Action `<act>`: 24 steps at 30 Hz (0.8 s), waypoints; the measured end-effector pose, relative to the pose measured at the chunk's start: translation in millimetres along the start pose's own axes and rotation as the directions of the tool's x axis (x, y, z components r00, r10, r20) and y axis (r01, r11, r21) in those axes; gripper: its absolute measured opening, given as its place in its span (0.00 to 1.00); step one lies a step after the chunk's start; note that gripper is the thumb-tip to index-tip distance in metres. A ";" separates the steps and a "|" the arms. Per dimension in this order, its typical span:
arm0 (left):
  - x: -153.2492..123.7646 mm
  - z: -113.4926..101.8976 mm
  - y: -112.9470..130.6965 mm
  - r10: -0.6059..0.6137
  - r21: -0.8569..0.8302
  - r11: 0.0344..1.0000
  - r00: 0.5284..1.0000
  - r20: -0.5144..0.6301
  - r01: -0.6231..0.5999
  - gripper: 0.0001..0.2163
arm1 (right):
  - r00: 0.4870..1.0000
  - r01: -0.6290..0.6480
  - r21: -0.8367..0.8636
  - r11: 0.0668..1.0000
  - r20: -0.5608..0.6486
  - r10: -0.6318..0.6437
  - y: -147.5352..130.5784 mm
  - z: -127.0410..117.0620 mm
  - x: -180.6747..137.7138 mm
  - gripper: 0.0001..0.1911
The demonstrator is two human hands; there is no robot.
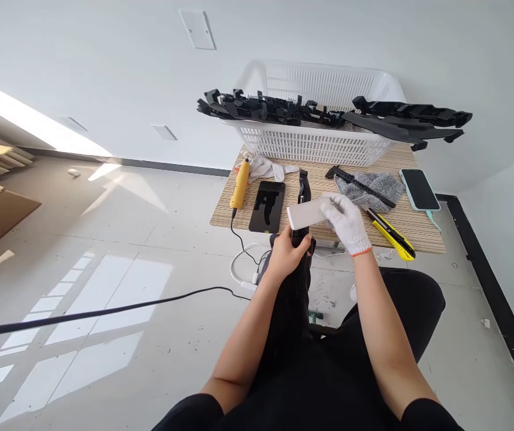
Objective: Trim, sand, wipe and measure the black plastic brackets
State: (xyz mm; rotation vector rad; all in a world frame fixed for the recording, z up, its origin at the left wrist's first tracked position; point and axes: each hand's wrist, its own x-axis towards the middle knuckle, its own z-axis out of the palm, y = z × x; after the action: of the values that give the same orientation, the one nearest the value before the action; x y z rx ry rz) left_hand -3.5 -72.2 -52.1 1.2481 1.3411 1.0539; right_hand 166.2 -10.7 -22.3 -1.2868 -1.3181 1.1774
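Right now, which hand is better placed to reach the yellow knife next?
Probably the gloved right hand: the yellow knife lies closer to it, though that hand holds a white strip. The bare left hand is farther away and grips a black part.

Wears blk short-slv top (324,392), blk trousers (412,296), R hand (343,218) in wht glove (353,234) w/ orange hem (362,252).

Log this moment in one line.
left hand: holds black part; gloved right hand: holds pale flat piece; piece–part contact: unclear; table: yellow corded tool, white basket
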 end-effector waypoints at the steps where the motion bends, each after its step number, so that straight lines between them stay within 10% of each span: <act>1: 0.0 0.2 -0.2 -0.016 0.007 1.000 1.000 -0.007 0.016 0.13 | 0.998 0.004 -0.021 1.000 0.063 -0.003 1.1 -0.1 0.2 0.26; 24: -2.3 1.3 7.2 -0.027 0.072 0.997 1.000 -0.009 0.028 0.13 | 0.995 0.054 0.042 0.998 -0.088 -0.050 6.9 3.9 1.7 0.26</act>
State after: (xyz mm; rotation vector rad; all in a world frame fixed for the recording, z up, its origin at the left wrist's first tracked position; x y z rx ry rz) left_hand -1.2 -73.8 -44.9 1.2765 1.4097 0.9999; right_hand 163.1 -9.2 -29.6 -1.2510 -1.2481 1.0970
